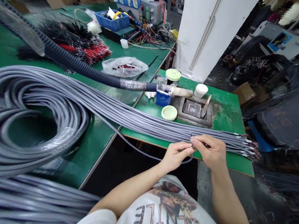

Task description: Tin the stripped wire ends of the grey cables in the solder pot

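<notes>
My left hand (175,156) pinches the end of a single grey cable (146,154), which loops down below the bench edge and up into the fingers. Touching it at the fingertips, my right hand (210,151) is closed on the thin wires at that cable end, their dark tips poking up above the fingers. Most of the wires are hidden by the fingers. Just behind both hands lies a thick bundle of grey cables (138,119), its stripped ends (250,148) with coloured wires spread at the right.
Beyond the bundle, a square solder pot (193,108) holds a scraper (206,105). Around it are a pale green dish (169,112), a white-lidded jar (200,90) and a blue box (163,98) under a ribbed hose (91,72). Coiled cables (68,137) fill the left.
</notes>
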Tool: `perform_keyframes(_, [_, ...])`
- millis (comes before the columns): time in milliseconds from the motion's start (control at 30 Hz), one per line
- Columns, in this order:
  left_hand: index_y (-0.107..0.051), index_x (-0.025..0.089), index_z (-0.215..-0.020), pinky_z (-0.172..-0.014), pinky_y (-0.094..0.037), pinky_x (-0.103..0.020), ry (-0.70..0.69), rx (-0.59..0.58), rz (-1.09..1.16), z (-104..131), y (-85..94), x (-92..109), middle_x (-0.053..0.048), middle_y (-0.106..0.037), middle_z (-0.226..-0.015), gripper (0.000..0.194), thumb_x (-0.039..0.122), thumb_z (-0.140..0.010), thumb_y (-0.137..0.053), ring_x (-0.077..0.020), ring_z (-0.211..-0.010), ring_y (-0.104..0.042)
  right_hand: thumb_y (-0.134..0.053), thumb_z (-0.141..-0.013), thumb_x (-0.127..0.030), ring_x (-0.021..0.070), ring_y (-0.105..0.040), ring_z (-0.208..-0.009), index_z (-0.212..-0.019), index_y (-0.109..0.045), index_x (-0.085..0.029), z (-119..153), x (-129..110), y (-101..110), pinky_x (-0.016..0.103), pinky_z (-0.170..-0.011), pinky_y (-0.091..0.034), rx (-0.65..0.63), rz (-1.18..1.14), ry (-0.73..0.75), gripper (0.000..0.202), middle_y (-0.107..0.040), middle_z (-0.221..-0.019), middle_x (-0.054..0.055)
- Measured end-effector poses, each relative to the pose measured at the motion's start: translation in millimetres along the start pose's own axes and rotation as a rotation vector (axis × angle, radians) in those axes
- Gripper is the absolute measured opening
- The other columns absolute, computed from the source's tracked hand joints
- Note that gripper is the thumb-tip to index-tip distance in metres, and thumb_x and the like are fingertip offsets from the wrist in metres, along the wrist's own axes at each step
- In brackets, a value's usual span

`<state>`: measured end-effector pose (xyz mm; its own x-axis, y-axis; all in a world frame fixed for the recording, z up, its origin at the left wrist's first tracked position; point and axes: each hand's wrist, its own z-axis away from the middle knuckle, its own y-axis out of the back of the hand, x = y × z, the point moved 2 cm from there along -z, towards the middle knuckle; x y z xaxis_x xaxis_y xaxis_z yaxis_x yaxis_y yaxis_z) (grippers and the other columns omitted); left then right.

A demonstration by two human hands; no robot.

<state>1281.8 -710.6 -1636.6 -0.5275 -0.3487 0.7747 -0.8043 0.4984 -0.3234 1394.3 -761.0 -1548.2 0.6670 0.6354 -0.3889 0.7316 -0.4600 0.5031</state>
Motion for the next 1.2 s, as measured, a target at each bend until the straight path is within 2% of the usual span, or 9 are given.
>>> perform_keyframes(167, [-0.077, 0.015, -0.085, -0.063, -0.055, -0.027, 0.127, 0.058, 0.114, -1, 5.7, 4, -0.005, -0.073, -0.074, 0.028, 0.039, -0.072, -0.075, -0.0150, -0.063, -0.065, -0.063, -0.084, -0.026, 0.0138, -0.062, -0.058, -0.075, -0.072, -0.022, 5, -1, -8, 0.026, -0.056, -0.047, 0.116, 0.075, 0.028, 0.013, -0.069, -0.065, 0.000])
perform_keyframes(400, [-0.074, 0.010, -0.083, -0.062, -0.056, -0.024, 0.204, 0.022, 0.352, -4, 14.0, 0, -0.007, -0.072, -0.079, 0.028, 0.037, -0.075, -0.074, -0.0134, -0.068, -0.066, -0.064, -0.084, -0.025, 0.0131, -0.061, -0.057, -0.073, -0.070, -0.023, 5, -2, -10, 0.027, -0.056, -0.045, 0.095, 0.182, 0.094, 0.013, -0.068, -0.063, -0.002])
perform_keyframes(533, [-0.072, 0.009, -0.091, -0.057, -0.056, -0.021, 0.285, 0.012, 0.523, -6, 20.4, 2, -0.008, -0.072, -0.078, 0.034, 0.036, -0.072, -0.077, -0.0142, -0.067, -0.067, -0.062, -0.084, -0.020, 0.0162, -0.064, -0.066, -0.089, -0.071, -0.026, 5, 7, 0, 0.030, -0.063, -0.050, 0.145, 0.149, 0.231, 0.012, -0.071, -0.076, 0.001])
perform_keyframes(600, [-0.071, 0.010, -0.093, -0.056, -0.056, -0.021, 0.321, 0.006, 0.591, -7, 23.4, 5, -0.007, -0.071, -0.077, 0.036, 0.036, -0.070, -0.079, -0.0144, -0.066, -0.067, -0.061, -0.084, -0.016, 0.0194, -0.066, -0.079, -0.104, -0.069, -0.028, 5, 12, 4, 0.035, -0.073, -0.053, 0.090, 0.147, 0.365, 0.025, -0.072, -0.088, 0.003])
perform_keyframes(700, [-0.069, 0.009, -0.092, -0.057, -0.055, -0.020, 0.335, -0.002, 0.683, -10, 25.3, 9, -0.006, -0.070, -0.074, 0.035, 0.033, -0.068, -0.080, -0.0120, -0.062, -0.066, -0.059, -0.083, -0.011, 0.0235, -0.061, -0.107, -0.119, -0.064, -0.031, 7, 16, 0, 0.043, -0.090, -0.051, -0.093, 0.218, 0.562, 0.041, -0.069, -0.111, 0.005])
perform_keyframes(833, [-0.068, 0.010, -0.096, -0.055, -0.051, -0.017, 0.321, -0.013, 0.721, -12, 23.6, 14, -0.003, -0.067, -0.070, 0.034, 0.033, -0.072, -0.077, -0.0081, -0.057, -0.062, -0.063, -0.083, -0.017, 0.0242, -0.053, -0.122, -0.121, -0.061, -0.035, 10, 15, -14, 0.047, -0.102, -0.044, -0.199, 0.343, 0.693, 0.043, -0.065, -0.124, 0.003])
perform_keyframes(967, [-0.069, 0.010, -0.103, -0.063, -0.053, -0.025, 0.238, -0.016, 0.461, -7, 26.1, 31, -0.008, -0.071, -0.077, 0.043, 0.043, -0.077, -0.071, -0.0135, -0.063, -0.065, -0.065, -0.083, -0.022, 0.0248, -0.059, -0.114, -0.118, -0.063, -0.032, -2, 13, -15, 0.048, -0.101, -0.044, -0.077, 0.222, 0.664, 0.037, -0.069, -0.114, 0.004])
perform_keyframes(1067, [-0.071, 0.013, -0.105, -0.079, -0.052, -0.030, 0.086, -0.033, 0.040, 1, 31.2, 58, -0.011, -0.074, -0.090, 0.038, 0.041, -0.080, -0.068, -0.0197, -0.083, -0.068, -0.057, -0.088, -0.023, 0.0237, -0.066, -0.100, -0.110, -0.068, -0.026, -28, 17, -6, 0.044, -0.093, -0.051, 0.117, 0.080, 0.402, 0.024, -0.072, -0.104, 0.006])
perform_keyframes(1200, [-0.071, 0.017, -0.108, -0.082, -0.049, -0.029, -0.163, -0.242, -0.492, 13, 30.1, 89, -0.010, -0.074, -0.096, 0.031, 0.036, -0.086, -0.060, -0.0212, -0.089, -0.067, -0.054, -0.091, -0.031, 0.0207, -0.070, -0.079, -0.092, -0.070, -0.020, -70, 25, -4, 0.037, -0.076, -0.057, 0.221, -0.030, 0.121, 0.019, -0.074, -0.087, 0.007])
